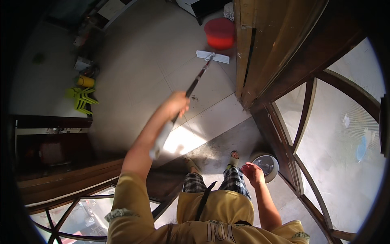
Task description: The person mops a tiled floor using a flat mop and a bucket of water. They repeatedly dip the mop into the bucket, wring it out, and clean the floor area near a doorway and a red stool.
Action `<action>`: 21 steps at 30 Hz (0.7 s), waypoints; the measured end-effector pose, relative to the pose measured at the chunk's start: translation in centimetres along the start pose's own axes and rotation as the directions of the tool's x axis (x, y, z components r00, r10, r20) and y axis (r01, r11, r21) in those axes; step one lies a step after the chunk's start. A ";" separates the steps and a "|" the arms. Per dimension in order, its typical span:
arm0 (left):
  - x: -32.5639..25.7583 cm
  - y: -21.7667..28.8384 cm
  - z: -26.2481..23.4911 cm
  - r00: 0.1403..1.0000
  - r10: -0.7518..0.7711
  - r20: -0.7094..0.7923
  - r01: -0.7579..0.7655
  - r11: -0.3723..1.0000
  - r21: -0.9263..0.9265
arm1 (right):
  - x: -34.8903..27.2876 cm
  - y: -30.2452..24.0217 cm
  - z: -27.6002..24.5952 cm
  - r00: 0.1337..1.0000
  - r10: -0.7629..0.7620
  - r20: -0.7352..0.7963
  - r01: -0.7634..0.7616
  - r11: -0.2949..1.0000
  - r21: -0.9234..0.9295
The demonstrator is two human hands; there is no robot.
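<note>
A flat mop has its white rectangular head [219,58] on the tiled floor, just before a red tub [219,32]. My left hand [178,103] is wrapped round the dark part of the mop pole [197,80], with the arm stretched forward. The pole's thick grey grip end [161,139] runs back beneath my forearm and is blurred. My right hand [253,172] hangs by my right leg with its fingers loosely apart and nothing in them. Beside it stands a round pail [276,164] with a pale rim; its contents are not clear.
A wooden door frame [260,49] rises on the right, joined to a glazed door leaf [337,134]. Another wooden leaf [73,179] stands at the left. Green plastic stools [83,99] and a yellow container [84,81] sit at the far left. Sunlight falls on the threshold.
</note>
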State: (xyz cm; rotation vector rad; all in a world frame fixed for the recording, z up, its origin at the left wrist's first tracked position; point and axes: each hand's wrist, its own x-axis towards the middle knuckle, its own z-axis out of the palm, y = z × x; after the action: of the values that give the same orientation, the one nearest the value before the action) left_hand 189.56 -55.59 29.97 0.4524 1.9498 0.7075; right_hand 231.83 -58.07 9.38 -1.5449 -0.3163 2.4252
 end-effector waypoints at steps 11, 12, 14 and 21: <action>20.2 5.7 6.3 0.983 -0.186 0.010 0.183 0.975 0.130 | -4.3 4.3 -11.9 0.931 0.059 -0.360 -0.010 0.991 0.134; 20.8 2.7 5.1 0.983 -0.183 0.022 0.171 0.952 0.255 | -3.7 3.7 -12.4 0.935 0.076 -0.346 -0.036 0.992 0.119; 15.6 -0.8 6.0 0.989 -0.149 -0.002 0.144 0.953 0.266 | -3.5 2.5 -11.9 0.932 0.094 -0.350 -0.058 0.992 0.112; -7.7 -16.6 8.2 0.957 -0.284 -0.055 0.275 0.835 0.478 | 0.5 -0.5 -6.7 0.989 0.014 -0.150 -0.026 0.997 -0.076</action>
State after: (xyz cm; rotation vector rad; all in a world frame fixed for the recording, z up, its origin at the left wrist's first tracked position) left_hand 200.08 -70.34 21.47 0.4531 2.1138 0.0174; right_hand 237.79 -57.12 6.28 -1.7597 -0.3722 2.3201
